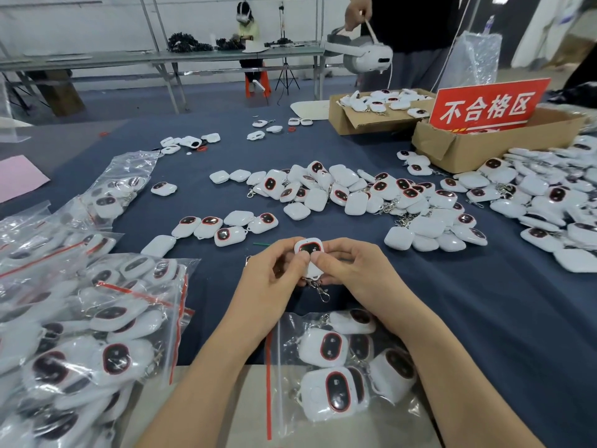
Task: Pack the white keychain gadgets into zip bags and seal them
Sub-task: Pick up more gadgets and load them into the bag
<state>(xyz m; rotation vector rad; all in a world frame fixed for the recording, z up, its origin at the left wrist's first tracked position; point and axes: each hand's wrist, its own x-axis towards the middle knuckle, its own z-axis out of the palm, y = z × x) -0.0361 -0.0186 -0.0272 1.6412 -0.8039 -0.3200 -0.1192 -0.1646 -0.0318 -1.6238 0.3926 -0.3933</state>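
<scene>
Left hand (274, 273) and right hand (353, 270) pinch a gadget (309, 248), fingers (323, 261) hiding its middle.

1. A small white plastic keychain gadget (309, 252), rounded, with a dark oval screen ringed in red, is pinched screen-up between the left hand (274, 273) and the right hand (352, 270). Its metal clasp (324, 295) dangles below.
2. A clear plastic zip bag (281, 383) with a red seal stripe lies at the near table edge, holding several such gadgets.
3. Loose gadgets (355, 195) lie heaped mid-table and to the right, some face down.
4. Filled zip bags (168, 344) are piled at the left.
</scene>
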